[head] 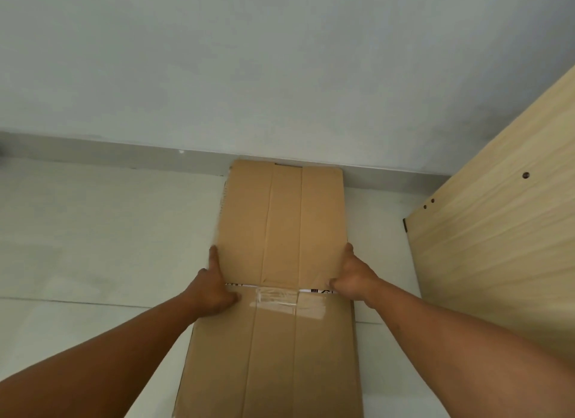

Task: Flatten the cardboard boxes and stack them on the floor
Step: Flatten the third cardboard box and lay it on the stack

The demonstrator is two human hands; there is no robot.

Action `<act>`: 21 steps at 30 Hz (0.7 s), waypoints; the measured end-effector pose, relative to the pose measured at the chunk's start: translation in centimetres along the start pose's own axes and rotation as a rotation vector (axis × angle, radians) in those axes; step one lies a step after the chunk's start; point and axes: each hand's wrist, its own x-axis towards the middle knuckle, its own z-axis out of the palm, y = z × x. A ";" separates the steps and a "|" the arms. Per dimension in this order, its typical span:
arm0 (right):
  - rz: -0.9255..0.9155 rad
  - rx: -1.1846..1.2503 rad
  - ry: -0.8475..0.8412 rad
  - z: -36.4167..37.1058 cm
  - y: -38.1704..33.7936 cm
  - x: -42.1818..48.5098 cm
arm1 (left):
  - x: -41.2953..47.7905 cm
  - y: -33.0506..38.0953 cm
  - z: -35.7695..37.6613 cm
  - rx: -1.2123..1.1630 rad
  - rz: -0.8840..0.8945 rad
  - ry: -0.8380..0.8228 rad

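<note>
Item: one flattened cardboard box (280, 262), lying lengthwise on the pale floor (93, 231), far end touching the grey skirting (124, 156) under the wall (280, 59). From the left: my left hand (214, 288), one of two hands in view, thumb laid up along the box's left edge and fingers curled onto the panel beside the clear tape strip (277, 302); it grips that edge. Centre: two long creases down the board, one taped cross seam with a thin white printed label showing at it. Right: my right hand (351, 277), clamped over the opposite edge at the same seam, thumb pointing up the side, fingers folded underneath, I think, though they are hidden. Far right: one light wooden panel (497, 231) with three small drill holes, well apart from the box. Handling note: I judge the step is pressing the seam flat; both hands should bear down evenly, keeping the edges square to the skirting. Count: one box, no stack visible beneath it.
</note>
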 end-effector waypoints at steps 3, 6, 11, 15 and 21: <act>-0.012 -0.089 0.032 0.1 -0.2 -0.3 | -0.1 -0.2 0.1 0.082 0.050 0.009; -0.024 -0.096 0.057 0.1 -0.2 -0.3 | -0.1 -0.5 0.0 0.147 0.079 -0.026; -0.035 -0.168 0.082 -0.4 0.4 0.1 | 0.6 -0.8 0.1 0.233 0.084 -0.051; -0.032 -0.195 0.071 -0.1 0.4 0.4 | 0.9 -0.5 0.4 0.259 0.044 -0.072; -0.361 -0.549 0.165 1.1 -2.5 0.1 | 0.7 4.1 0.0 0.491 0.111 0.040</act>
